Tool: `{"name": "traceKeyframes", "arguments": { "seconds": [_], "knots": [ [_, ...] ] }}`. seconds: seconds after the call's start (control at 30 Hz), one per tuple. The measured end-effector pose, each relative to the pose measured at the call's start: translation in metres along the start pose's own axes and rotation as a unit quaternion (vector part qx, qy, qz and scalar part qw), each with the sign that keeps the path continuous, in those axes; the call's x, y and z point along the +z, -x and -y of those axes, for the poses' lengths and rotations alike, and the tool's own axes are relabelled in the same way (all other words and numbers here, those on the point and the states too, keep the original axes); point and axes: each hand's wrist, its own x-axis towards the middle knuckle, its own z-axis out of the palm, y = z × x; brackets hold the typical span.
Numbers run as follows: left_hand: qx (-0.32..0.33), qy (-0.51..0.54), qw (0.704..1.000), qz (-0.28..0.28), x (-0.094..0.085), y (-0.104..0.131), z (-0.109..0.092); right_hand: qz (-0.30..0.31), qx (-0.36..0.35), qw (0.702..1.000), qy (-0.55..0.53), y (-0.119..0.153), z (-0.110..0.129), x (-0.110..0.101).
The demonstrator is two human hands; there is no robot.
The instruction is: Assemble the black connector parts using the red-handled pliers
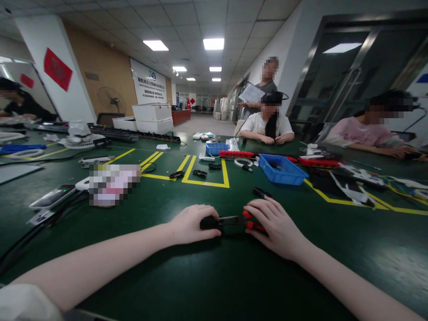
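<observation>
My left hand (pixel 194 225) is closed around a small black piece (pixel 209 222), thumb below and fingers above. A thin metallic strip (pixel 229 220) runs from that piece toward the right; its exact kind is unclear. My right hand (pixel 276 225) grips red-handled pliers (pixel 249 225), whose dark jaws point left and meet the strip's far end. Whether the jaws are clamped on it I cannot tell. Just beyond my right fingers lies a black tool-like item (pixel 262 192). Both forearms reach in over the green tabletop (pixel 214 276).
Small black parts (pixel 199 173) lie around yellow tape outlines. A blue bin (pixel 282 169) stands behind my right hand, a smaller blue bin (pixel 216 148) farther back. At left are a white power bank-like device (pixel 53 196) and black cables (pixel 36 232). Several people sit or stand around.
</observation>
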Motion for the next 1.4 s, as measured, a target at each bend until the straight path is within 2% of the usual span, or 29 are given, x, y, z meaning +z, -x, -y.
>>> {"name": "traceKeyframes", "arguments": {
  "seconds": [0.13,0.27,0.73,1.4],
  "knots": [
    [-0.002,0.058,0.998,-0.004,-0.0007,0.0003,0.0018,0.018,0.039,0.998,-0.036,0.0010,-0.0013,0.0001],
    [0.000,0.086,0.996,-0.013,-0.0003,-0.0001,0.0030,0.020,0.041,0.998,-0.038,0.0007,0.0006,-0.0006],
    [0.004,0.097,0.995,-0.003,0.0002,-0.0004,0.0051,0.041,0.035,0.997,-0.053,-0.0030,0.0075,-0.0069],
    [-0.004,0.093,0.996,-0.008,0.0002,-0.0011,0.0045,0.027,0.022,0.998,-0.047,0.0004,0.0040,-0.0041]
  ]
}}
